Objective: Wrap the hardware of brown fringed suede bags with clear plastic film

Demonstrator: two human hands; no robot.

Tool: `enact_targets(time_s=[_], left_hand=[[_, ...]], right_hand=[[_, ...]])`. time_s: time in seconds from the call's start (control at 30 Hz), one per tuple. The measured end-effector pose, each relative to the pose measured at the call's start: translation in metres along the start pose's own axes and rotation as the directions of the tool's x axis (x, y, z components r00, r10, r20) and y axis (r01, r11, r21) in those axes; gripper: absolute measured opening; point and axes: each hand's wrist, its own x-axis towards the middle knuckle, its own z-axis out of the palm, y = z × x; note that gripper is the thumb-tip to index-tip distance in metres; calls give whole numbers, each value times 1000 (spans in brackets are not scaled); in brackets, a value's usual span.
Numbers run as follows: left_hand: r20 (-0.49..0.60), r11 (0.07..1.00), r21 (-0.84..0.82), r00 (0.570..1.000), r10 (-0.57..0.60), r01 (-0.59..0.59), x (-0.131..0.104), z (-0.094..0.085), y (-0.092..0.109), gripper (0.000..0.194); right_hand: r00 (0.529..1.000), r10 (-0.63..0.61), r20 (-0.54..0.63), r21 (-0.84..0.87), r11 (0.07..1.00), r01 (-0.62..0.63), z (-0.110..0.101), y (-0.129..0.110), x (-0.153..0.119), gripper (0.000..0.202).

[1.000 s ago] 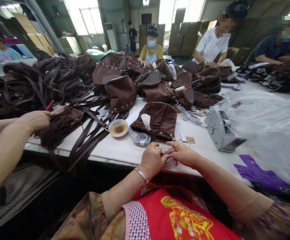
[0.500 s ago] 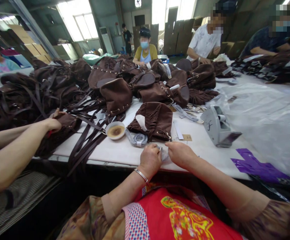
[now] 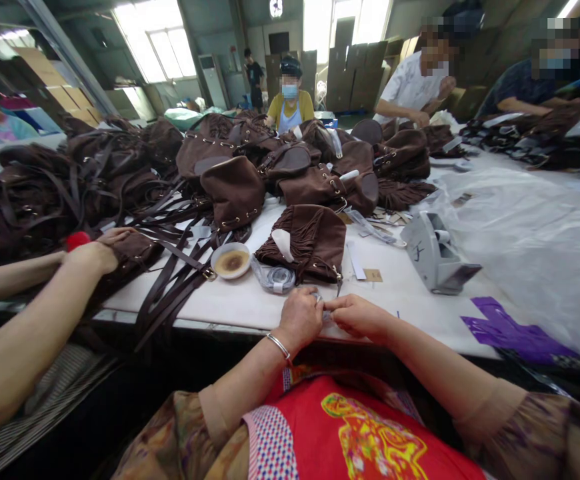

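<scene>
Head view: my left hand (image 3: 297, 319) and right hand (image 3: 360, 316) meet at the near edge of the bench (image 3: 250, 303), fingers pinched shut on a small clear packet (image 3: 326, 313). Half a second ago the right hand sat a little apart; now its fingertips have closed in onto the packet, so I judge the fiddly bit is under way. Packet looks thin, crinkly, mostly hidden by fingers; contents I cannot tell. Brown fringed bag (image 3: 306, 241) lies just beyond, glue dish (image 3: 231, 259) beside it, tape dispenser (image 3: 433, 252) toward the right edge. A co-worker's hand (image 3: 94, 252) rests on straps at the left.

Probably a bag factory: heaped brown bags (image 3: 230, 187), worktable (image 3: 250, 303).
</scene>
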Motion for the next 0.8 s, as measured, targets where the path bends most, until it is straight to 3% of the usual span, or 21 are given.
enact_targets(time_s=[0.07, 0.13, 0.23, 0.33, 0.43, 0.53, 0.6, 0.7, 0.8], left_hand=[[22, 999, -5, 999, 39, -39, 2, -3, -4, 28], [54, 995, -13, 994, 95, -95, 3, -6, -7, 27], [123, 985, -17, 977, 175, -174, 6, -10, -10, 21], [155, 988, 1, 976, 154, -156, 7, -10, -10, 19], [132, 994, 31, 986, 97, -102, 7, -5, -9, 23], [107, 992, 38, 988, 114, -118, 5, 0, -9, 26], [96, 987, 38, 984, 149, -153, 4, 0, -10, 25], [106, 971, 46, 967, 230, -236, 4, -5, -14, 21], [186, 927, 44, 915, 358, -372, 8, -16, -19, 14]], right_hand=[[996, 72, 57, 208, 975, -82, 1, 0, -4, 47], [995, 56, 86, 279, 957, -78, 1, -2, -4, 46], [996, 53, 77, 138, 988, -64, -1, -4, -1, 40], [998, -52, 39, -159, 986, 57, -2, -8, 2, 35], [967, -254, -23, -528, 824, 204, -1, -9, -2, 31], [931, -340, -134, -835, 544, 78, -1, -5, -11, 31], [934, -327, -146, -913, 407, 0, -3, 0, -14, 33], [933, -330, -143, -946, 324, -31, -8, 9, -13, 28], [883, -455, -116, -972, 234, -7, -13, 18, -12, 21]])
